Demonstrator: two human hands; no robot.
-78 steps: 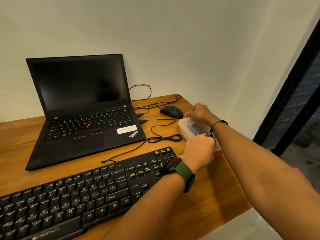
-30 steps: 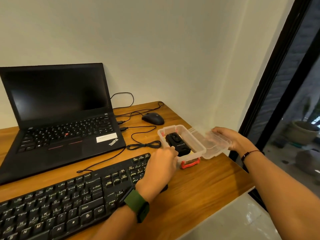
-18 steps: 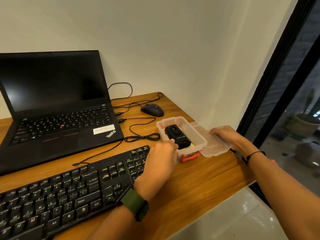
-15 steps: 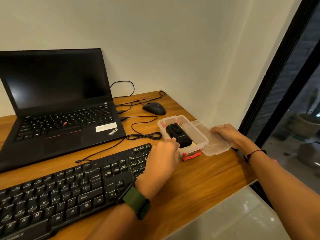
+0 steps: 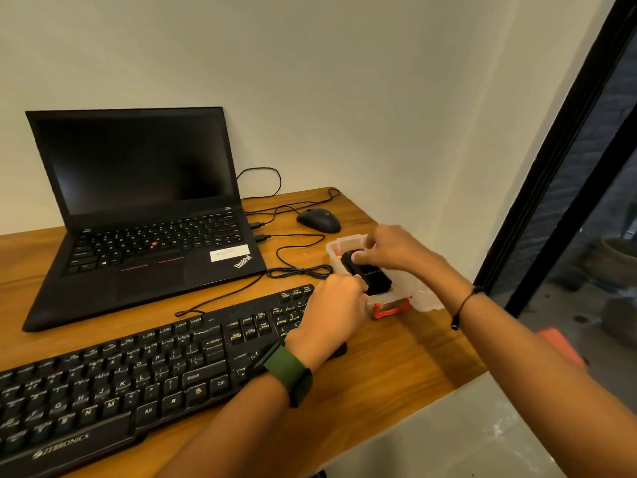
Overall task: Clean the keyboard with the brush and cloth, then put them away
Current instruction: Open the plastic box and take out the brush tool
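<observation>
My right hand (image 5: 386,248) reached over the open box (image 5: 396,298) and its fingertips (image 5: 362,257) pinched the far end of the black brush (image 5: 370,276), which lay inside the box, tilted with that end raised above the rim. I took it there because that end stood clear of the clear plastic wall, so I judged it the easiest part to lift by.

My left hand (image 5: 332,310) sat against the box's near-left side, fingers curled toward the wall. I cannot tell whether they gripped the rim or only pressed on it, since the back of the hand hid them. I held it there, I think, to keep the light box from sliding or tipping on the desk (image 5: 396,353) as the brush came out.

The box stood at the desk's right end, just beside the keyboard's (image 5: 138,370) right edge, with its red latch (image 5: 389,310) facing me. The lid (image 5: 429,300) lay beside it on the right, partly under my right forearm. I could not see the cloth; it may have been under the brush.

The keyboard lay near me, not yet cleaned as far as I could judge. Behind it stood the laptop (image 5: 144,215), and the mouse (image 5: 319,220) sat beyond the box, its cable (image 5: 300,270) looped between them.

The job was only at its start: tools first, then brushing.
</observation>
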